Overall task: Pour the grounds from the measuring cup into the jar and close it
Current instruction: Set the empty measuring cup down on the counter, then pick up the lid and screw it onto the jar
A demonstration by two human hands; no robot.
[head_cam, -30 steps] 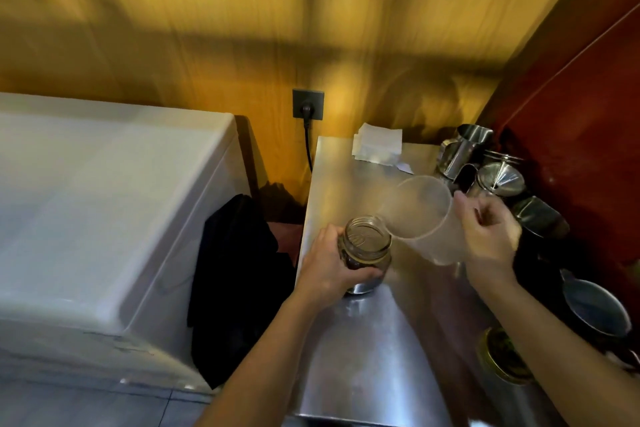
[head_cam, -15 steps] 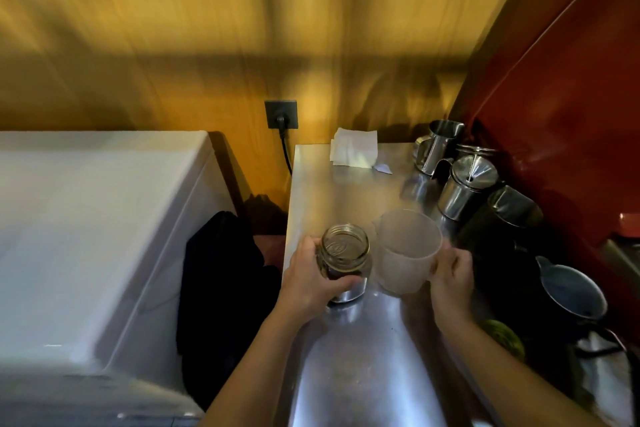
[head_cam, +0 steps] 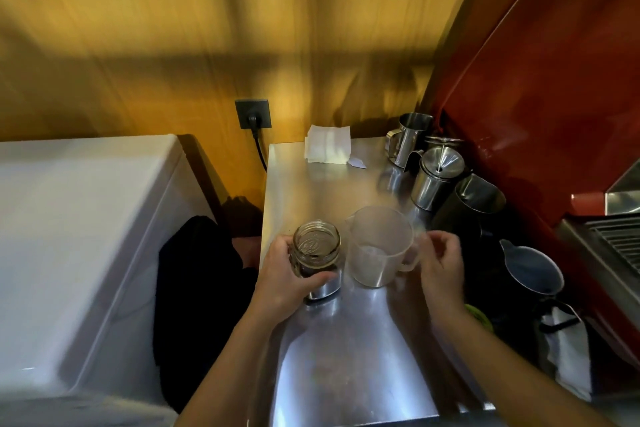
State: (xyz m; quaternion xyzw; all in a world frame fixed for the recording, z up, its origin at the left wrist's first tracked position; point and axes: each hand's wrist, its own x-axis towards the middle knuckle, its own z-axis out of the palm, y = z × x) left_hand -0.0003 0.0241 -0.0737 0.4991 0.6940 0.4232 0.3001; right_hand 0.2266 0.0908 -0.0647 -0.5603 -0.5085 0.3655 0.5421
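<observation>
A glass jar (head_cam: 317,246) stands lidless on the steel table (head_cam: 346,374), with dark grounds in its lower part. My left hand (head_cam: 287,279) wraps around it from the left. Right beside it stands the clear plastic measuring cup (head_cam: 379,244), upright and looking empty. My right hand (head_cam: 441,262) is just right of the cup's handle, fingers loosely curled and apart, gripping nothing. A gold-green jar lid (head_cam: 479,317) lies partly hidden behind my right forearm.
Steel pitchers (head_cam: 440,177) and dark jugs (head_cam: 530,270) crowd the table's right side against a red machine (head_cam: 554,97). Folded white paper (head_cam: 327,147) lies at the back. A white chest appliance (head_cam: 86,236) and a dark cloth (head_cam: 201,288) are on the left.
The measuring cup came down from its tilt over the jar and now stands on the table. My right hand has let go of its handle. My left hand stayed on the jar.
</observation>
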